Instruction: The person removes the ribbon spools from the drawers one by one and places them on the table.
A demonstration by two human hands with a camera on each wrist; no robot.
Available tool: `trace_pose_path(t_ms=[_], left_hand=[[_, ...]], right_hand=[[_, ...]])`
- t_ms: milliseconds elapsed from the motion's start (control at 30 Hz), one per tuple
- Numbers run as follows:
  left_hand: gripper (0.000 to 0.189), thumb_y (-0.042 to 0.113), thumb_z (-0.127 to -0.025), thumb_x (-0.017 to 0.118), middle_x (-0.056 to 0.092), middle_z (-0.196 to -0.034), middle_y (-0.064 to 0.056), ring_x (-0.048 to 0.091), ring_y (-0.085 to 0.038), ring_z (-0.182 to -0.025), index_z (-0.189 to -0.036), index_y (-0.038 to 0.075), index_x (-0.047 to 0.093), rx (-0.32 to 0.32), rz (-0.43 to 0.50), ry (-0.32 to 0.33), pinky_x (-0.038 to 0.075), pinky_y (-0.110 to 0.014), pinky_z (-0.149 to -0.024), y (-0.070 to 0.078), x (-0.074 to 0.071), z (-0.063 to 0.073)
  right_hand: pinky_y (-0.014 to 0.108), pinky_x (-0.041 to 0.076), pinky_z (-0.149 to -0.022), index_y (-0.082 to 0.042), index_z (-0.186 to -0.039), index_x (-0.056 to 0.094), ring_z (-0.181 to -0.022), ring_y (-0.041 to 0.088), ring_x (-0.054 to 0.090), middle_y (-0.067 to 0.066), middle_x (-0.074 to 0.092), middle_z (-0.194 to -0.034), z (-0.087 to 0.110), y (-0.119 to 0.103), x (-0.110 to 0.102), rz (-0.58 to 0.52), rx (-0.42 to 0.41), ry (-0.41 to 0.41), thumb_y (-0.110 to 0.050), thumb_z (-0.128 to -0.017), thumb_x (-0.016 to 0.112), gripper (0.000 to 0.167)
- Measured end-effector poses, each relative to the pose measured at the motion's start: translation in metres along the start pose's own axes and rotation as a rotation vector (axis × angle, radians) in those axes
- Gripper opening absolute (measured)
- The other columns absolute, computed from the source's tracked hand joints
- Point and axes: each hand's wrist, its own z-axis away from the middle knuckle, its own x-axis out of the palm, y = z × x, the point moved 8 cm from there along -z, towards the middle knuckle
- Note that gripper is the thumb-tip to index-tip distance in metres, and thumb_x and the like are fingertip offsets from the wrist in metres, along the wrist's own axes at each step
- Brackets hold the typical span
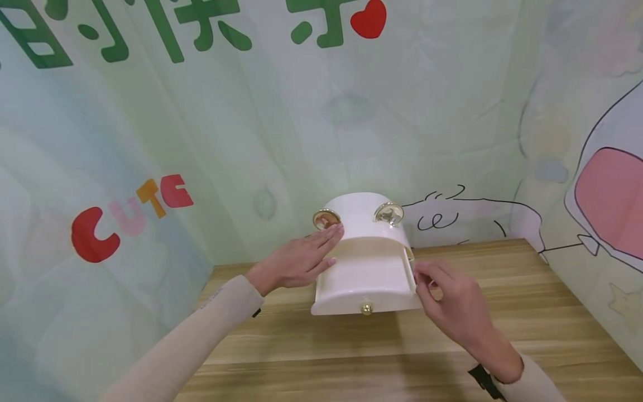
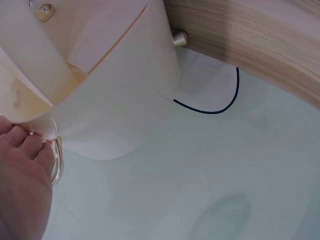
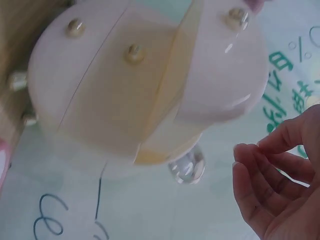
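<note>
1. White and glossy, the small drawer cabinet (image 1: pixel 359 220) stood on the wood-grained tabletop (image 1: pixel 522 318), close to the cloth backdrop (image 1: pixel 442 111) behind it.
2. Its top drawer (image 1: pixel 369 273) was pulled well out towards the person, with a gold knob (image 1: pixel 366 308) at the middle of the curved front.
3. Beneath it, the right wrist view showed two more drawer fronts, the middle drawer (image 3: pixel 112 95) and the bottom drawer (image 3: pixel 67 70), each with a gold knob of its own, and gold feet (image 3: pixel 19 81) under the body.
4. Two gold-rimmed discs stuck up from the rounded top like a pair of ears, the left disc (image 1: pixel 324 216) and the right disc (image 1: pixel 389 213).
5. The person's left hand (image 1: pixel 301 259) rested against the cabinet's upper left side, fingers stretched out just by the left disc, clasping nothing that I could see.
6. The right hand (image 1: pixel 457 304) was beside the drawer's right wall, fingers loosely bent with their tips close to the thumb; nothing showed between them. I couldn't tell whether it touched the wall.
7. Pale sleeves (image 1: pixel 201 329) covered both forearms.
8. Green characters (image 1: pixel 206 22), a red heart (image 1: pixel 369 19) and the colourful word CUTE (image 1: pixel 95 234) decorated the cloth.
</note>
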Motion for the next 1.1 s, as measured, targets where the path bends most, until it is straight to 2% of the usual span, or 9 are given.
trace_pose_path(t_ms=[133, 233, 333, 400, 700, 1100], left_hand=[[0.067, 0.038, -0.115, 0.032, 0.013, -0.178, -0.012, 0.020, -0.028, -0.165, -0.168, 0.003, 0.012, 0.004, 0.001, 0.011, 0.029, -0.044, -0.131, -0.001, 0.000, 0.000], [0.067, 0.038, -0.115, 0.033, 0.014, -0.178, -0.013, 0.020, -0.028, -0.165, -0.168, 0.003, 0.013, 0.002, 0.008, 0.017, 0.030, -0.044, -0.131, -0.001, 0.000, 0.001], [0.066, 0.037, -0.115, 0.034, 0.014, -0.177, -0.013, 0.020, -0.028, -0.165, -0.168, 0.003, 0.014, 0.000, 0.014, 0.021, 0.031, -0.044, -0.131, 0.000, 0.000, 0.001], [0.066, 0.037, -0.115, 0.034, 0.015, -0.177, -0.012, 0.021, -0.028, -0.165, -0.168, 0.003, 0.014, -0.002, 0.015, 0.023, 0.031, -0.044, -0.130, 0.000, 0.000, 0.001], [0.066, 0.039, -0.115, 0.033, 0.013, -0.178, -0.010, 0.022, -0.026, -0.164, -0.168, 0.005, 0.013, -0.025, 0.047, 0.021, 0.033, -0.044, -0.129, 0.001, 0.000, 0.000], [0.066, 0.039, -0.115, 0.033, 0.014, -0.178, -0.010, 0.022, -0.026, -0.164, -0.168, 0.005, 0.015, -0.038, 0.063, 0.019, 0.034, -0.045, -0.129, 0.001, -0.003, 0.000]], right_hand=[[0.020, 0.053, -0.057, -0.005, -0.095, 0.076, -0.067, 0.011, 0.066, 0.003, 0.073, -0.087, 0.009, -0.028, 0.004, -0.014, -0.112, 0.069, -0.004, -0.089, 0.065, 0.012], [0.027, 0.054, -0.055, -0.002, -0.094, 0.077, -0.066, 0.017, 0.067, 0.006, 0.073, -0.085, 0.018, -0.050, 0.011, 0.002, -0.261, 0.153, -0.011, -0.098, 0.057, 0.022], [0.034, 0.057, -0.059, 0.000, -0.092, 0.078, -0.071, 0.022, 0.069, 0.010, 0.074, -0.086, 0.028, -0.069, 0.019, 0.040, -0.404, 0.228, -0.014, -0.103, 0.056, 0.028], [0.035, 0.058, -0.061, 0.001, -0.092, 0.078, -0.072, 0.023, 0.069, 0.011, 0.074, -0.086, 0.033, -0.078, 0.026, 0.048, -0.459, 0.243, -0.013, -0.103, 0.057, 0.028], [0.034, 0.061, -0.062, 0.000, -0.100, 0.079, -0.073, 0.022, 0.071, 0.011, 0.075, -0.090, 0.039, -0.089, 0.048, 0.092, -0.510, 0.220, -0.019, -0.108, 0.059, 0.029], [0.032, 0.060, -0.065, 0.004, -0.103, 0.075, -0.077, 0.024, 0.069, 0.016, 0.072, -0.095, 0.037, -0.081, 0.063, 0.122, -0.512, 0.179, -0.009, -0.107, 0.053, 0.026]])
